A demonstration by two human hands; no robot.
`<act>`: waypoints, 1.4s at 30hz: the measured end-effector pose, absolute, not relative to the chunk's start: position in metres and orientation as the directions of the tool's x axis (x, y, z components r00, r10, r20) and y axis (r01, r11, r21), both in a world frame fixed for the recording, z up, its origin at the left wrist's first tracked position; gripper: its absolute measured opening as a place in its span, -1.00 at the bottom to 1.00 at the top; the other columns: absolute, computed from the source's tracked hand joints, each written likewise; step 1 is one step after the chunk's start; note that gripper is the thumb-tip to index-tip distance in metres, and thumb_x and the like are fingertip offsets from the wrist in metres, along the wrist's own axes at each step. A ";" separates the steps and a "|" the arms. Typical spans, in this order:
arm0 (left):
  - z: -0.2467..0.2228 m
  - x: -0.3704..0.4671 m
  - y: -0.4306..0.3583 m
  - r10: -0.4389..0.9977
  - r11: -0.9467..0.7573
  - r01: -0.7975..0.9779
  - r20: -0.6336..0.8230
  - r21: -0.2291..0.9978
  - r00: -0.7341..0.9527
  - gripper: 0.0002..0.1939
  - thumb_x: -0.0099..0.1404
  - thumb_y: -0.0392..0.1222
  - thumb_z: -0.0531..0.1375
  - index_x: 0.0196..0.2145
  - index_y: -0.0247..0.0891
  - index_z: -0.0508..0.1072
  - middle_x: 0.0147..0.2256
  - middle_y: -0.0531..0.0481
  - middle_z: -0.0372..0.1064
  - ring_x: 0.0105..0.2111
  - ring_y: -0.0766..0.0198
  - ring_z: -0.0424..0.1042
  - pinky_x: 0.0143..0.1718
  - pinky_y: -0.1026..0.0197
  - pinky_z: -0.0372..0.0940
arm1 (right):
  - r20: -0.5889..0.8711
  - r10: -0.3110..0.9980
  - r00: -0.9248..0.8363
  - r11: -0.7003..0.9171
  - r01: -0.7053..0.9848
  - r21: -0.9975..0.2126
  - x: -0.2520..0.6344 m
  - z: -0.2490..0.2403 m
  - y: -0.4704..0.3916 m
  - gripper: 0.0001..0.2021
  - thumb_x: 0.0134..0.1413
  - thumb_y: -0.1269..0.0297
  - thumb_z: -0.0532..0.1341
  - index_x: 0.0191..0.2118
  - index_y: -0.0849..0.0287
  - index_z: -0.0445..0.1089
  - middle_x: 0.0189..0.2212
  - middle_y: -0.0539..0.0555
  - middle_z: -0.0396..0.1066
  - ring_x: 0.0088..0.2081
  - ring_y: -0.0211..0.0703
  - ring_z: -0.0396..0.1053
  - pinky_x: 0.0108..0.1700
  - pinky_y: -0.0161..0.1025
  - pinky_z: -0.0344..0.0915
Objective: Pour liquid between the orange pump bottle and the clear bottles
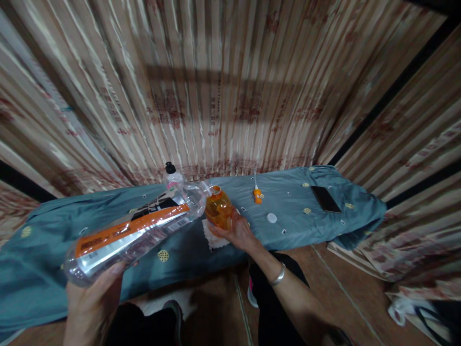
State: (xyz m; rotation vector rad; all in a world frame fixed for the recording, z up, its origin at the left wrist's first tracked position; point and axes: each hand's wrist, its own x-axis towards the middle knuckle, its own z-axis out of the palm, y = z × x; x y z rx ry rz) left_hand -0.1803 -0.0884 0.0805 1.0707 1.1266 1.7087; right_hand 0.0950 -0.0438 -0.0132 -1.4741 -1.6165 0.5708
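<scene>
My left hand (pixel 99 290) grips the lower end of a large clear plastic bottle (pixel 137 230) with an orange and silver label. The bottle is tilted over to the right, its neck at the mouth of a small orange bottle (pixel 218 209). Fingers of my right hand (pixel 236 230) wrap round that orange bottle, which leans a little. Whether liquid passes between the two I cannot tell. An orange pump top (pixel 257 194) with a thin tube lies to the right. Beneath the orange bottle is a pale scalloped cloth (pixel 212 240).
A bottle with a black cap (pixel 170 168) stands behind the large one. A white round lid (pixel 271 218) and a dark phone (pixel 325 199) lie on the teal patterned cloth (pixel 291 226). Striped curtains (pixel 230 96) hang close behind and at both sides.
</scene>
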 end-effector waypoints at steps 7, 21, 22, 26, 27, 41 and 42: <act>0.078 -0.181 -0.086 0.928 -0.278 -0.172 0.218 0.945 -0.301 -0.52 -0.08 -0.10 0.50 -0.15 -0.09 0.57 -0.12 0.03 0.55 -0.02 0.10 0.49 -0.01 0.22 0.43 | 0.288 0.956 0.062 0.201 0.576 -0.793 0.095 -0.015 -0.044 -0.34 0.03 0.07 0.41 0.23 0.11 0.26 0.00 0.16 0.56 0.02 0.11 0.56 0.05 0.00 0.50; 0.076 -0.181 -0.085 0.922 -0.290 -0.186 0.222 0.939 -0.317 -0.39 -0.08 -0.12 0.50 -0.01 -0.07 0.55 -0.06 0.04 0.54 0.00 0.09 0.48 0.10 0.17 0.39 | 0.297 0.953 0.063 0.208 0.579 -0.789 0.094 -0.017 -0.043 -0.28 0.00 0.13 0.43 0.26 0.11 0.22 -0.01 0.16 0.57 0.01 0.11 0.57 0.02 -0.04 0.51; 0.076 -0.181 -0.086 0.923 -0.293 -0.187 0.226 0.938 -0.313 -0.38 -0.08 -0.13 0.50 0.00 -0.08 0.54 -0.05 0.04 0.54 0.00 0.09 0.48 0.10 0.17 0.39 | 0.294 0.954 0.065 0.205 0.574 -0.793 0.094 -0.015 -0.043 -0.28 0.00 0.13 0.43 0.26 0.11 0.22 -0.01 0.16 0.56 0.01 0.11 0.56 0.03 -0.04 0.51; 0.077 -0.180 -0.086 0.918 -0.305 -0.180 0.239 0.935 -0.316 -0.50 -0.08 -0.14 0.50 -0.12 -0.09 0.57 -0.10 0.06 0.55 -0.09 0.17 0.50 0.00 0.25 0.43 | 0.271 0.960 0.069 0.189 0.553 -0.811 0.093 -0.011 -0.044 -0.31 0.00 0.13 0.41 0.24 0.13 0.23 -0.01 0.17 0.57 0.02 0.13 0.56 0.05 0.00 0.50; 0.078 -0.180 -0.086 0.919 -0.301 -0.177 0.236 0.937 -0.315 -0.53 -0.07 -0.13 0.50 -0.15 -0.09 0.57 -0.10 0.07 0.55 -0.10 0.18 0.49 -0.03 0.26 0.44 | 0.264 0.962 0.071 0.183 0.550 -0.815 0.093 -0.011 -0.045 -0.31 0.00 0.14 0.41 0.24 0.14 0.23 -0.01 0.17 0.57 0.02 0.14 0.56 0.06 0.01 0.50; 0.081 -0.180 -0.087 0.921 -0.274 -0.159 0.211 0.949 -0.328 -0.41 -0.09 -0.15 0.49 -0.05 -0.09 0.54 -0.05 0.05 0.54 0.01 0.07 0.48 0.11 0.13 0.38 | 0.261 0.964 0.055 0.187 0.558 -0.808 0.094 -0.013 -0.044 -0.34 0.00 0.16 0.40 0.22 0.14 0.25 -0.01 0.16 0.56 0.01 0.09 0.56 0.05 -0.03 0.49; 0.080 -0.180 -0.086 0.921 -0.273 -0.155 0.212 0.949 -0.328 -0.41 -0.09 -0.16 0.49 -0.04 -0.09 0.54 -0.04 0.04 0.53 0.02 0.06 0.47 0.14 0.09 0.37 | 0.266 0.962 0.056 0.190 0.562 -0.805 0.095 -0.013 -0.044 -0.34 0.00 0.18 0.40 0.22 0.14 0.25 -0.01 0.17 0.56 0.02 0.10 0.56 0.05 -0.02 0.49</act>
